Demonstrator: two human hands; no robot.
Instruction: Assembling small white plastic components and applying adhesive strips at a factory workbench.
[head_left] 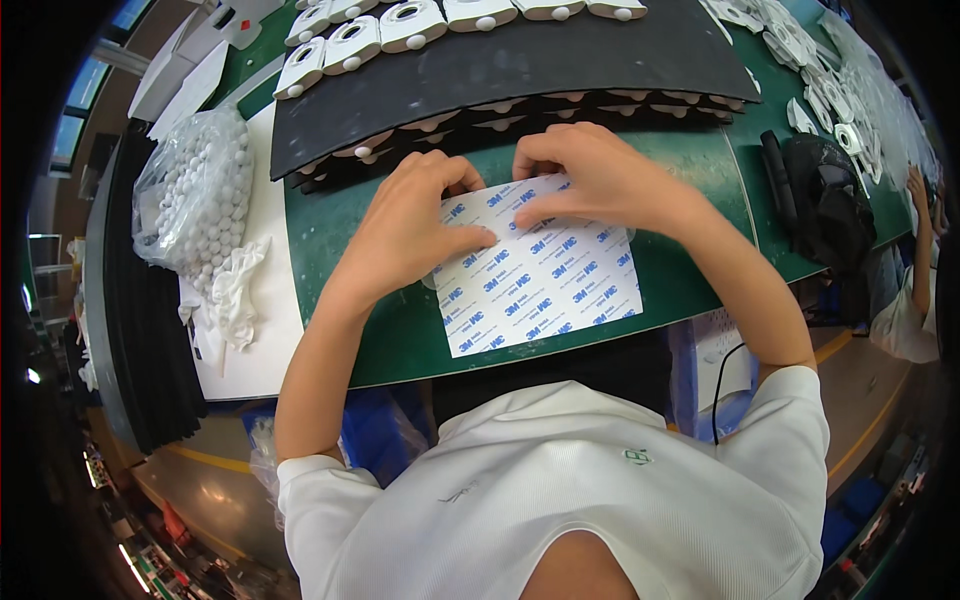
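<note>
A white sheet of adhesive backing paper with repeated blue print (545,285) lies over the near edge part of the green table, slightly tilted. My left hand (415,220) grips its far left part, with the thumb on top and the fingers curled at the edge. On the far right part is my right hand (595,180), its thumb resting on the printed face and its fingers bent over the far edge. The fingertips are partly hidden, and small clear rounded tabs peek out at both sides of the sheet.
Beyond my hands, black boards (520,80) are stacked with white moulded parts (412,25) on and between them. A bag of small white balls (195,190) and a crumpled white glove (238,295) lie left. A black bag (822,195) sits right; another person's arm (920,250) shows farther right.
</note>
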